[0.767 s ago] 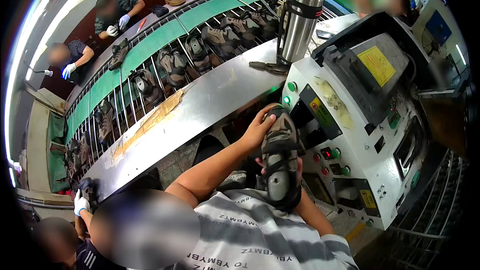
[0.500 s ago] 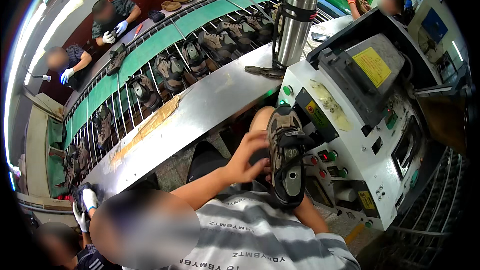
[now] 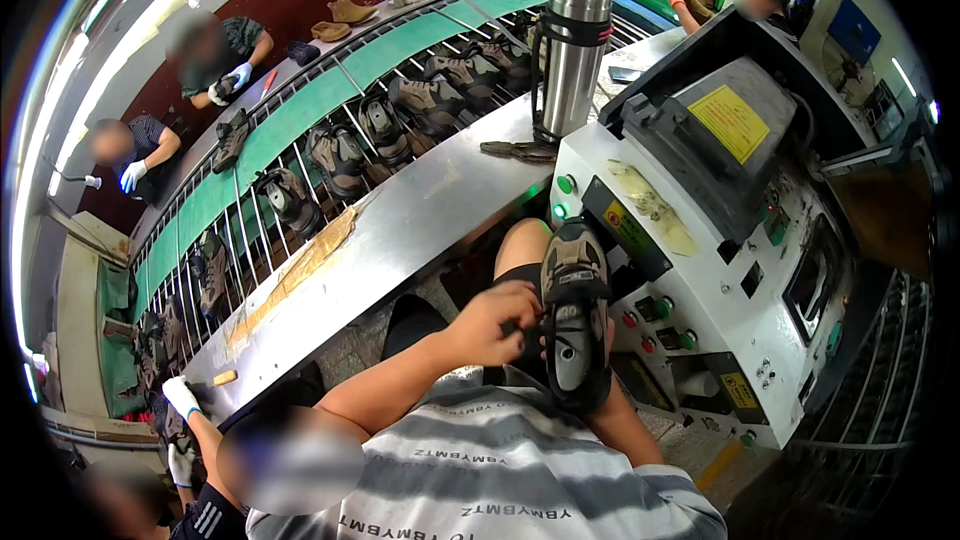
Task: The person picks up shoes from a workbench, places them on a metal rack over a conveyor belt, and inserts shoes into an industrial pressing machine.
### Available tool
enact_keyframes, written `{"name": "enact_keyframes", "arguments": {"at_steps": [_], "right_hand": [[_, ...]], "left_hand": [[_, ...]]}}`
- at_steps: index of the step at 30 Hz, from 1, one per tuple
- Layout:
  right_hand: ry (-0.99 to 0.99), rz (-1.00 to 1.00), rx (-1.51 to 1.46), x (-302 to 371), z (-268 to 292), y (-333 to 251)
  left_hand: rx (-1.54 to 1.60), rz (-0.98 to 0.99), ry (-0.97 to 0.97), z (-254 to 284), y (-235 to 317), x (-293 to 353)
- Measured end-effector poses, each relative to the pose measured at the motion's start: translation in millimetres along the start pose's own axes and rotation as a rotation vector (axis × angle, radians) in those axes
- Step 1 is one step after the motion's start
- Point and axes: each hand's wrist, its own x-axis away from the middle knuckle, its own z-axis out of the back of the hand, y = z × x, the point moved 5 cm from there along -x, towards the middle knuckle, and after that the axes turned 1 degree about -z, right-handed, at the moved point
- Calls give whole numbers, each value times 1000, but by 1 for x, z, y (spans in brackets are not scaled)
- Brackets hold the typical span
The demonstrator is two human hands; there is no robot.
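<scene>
A brown and black lace-up shoe [image 3: 577, 262] is held upright over my lap, toe pointing away from me. A grey shoe last [image 3: 570, 360] with a round hole in its top fills the shoe's opening. My right hand is mostly hidden behind the shoe and supports it from below and the right; its forearm [image 3: 622, 432] comes up under the heel. On the shoe's left side, my left hand [image 3: 497, 322] is closed, fingers curled at the collar and tongue. Something dark shows by its fingertips, too unclear to name.
A white machine [image 3: 690, 300] with buttons stands close on my right. Ahead, a metal counter [image 3: 420, 205] carries a steel thermos [image 3: 574, 60] and pliers [image 3: 517, 151]. Beyond it, several shoes rest on a roller rack [image 3: 335, 160]. A gloved co-worker's hand [image 3: 180, 397] is at lower left.
My left hand has gone from spread fingers to a closed grip beside the shoe. The shoe has turned slightly. At lower left, the co-worker's gloved hands have moved apart.
</scene>
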Motion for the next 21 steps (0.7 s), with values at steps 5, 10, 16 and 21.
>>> {"name": "enact_keyframes", "arguments": {"at_steps": [5, 10, 16, 21], "right_hand": [[140, -85, -182, 26, 45, 8], [286, -189, -160, 40, 3, -12], [365, 78, 509, 56, 21, -63], [319, 270, 217, 102, 38, -71]], "left_hand": [[-160, 47, 149, 4, -19, -14], [-213, 243, -5, -9, -8, -31], [-49, 660, -280, -41, -46, -54], [833, 840, -322, -81, -86, -52]]}}
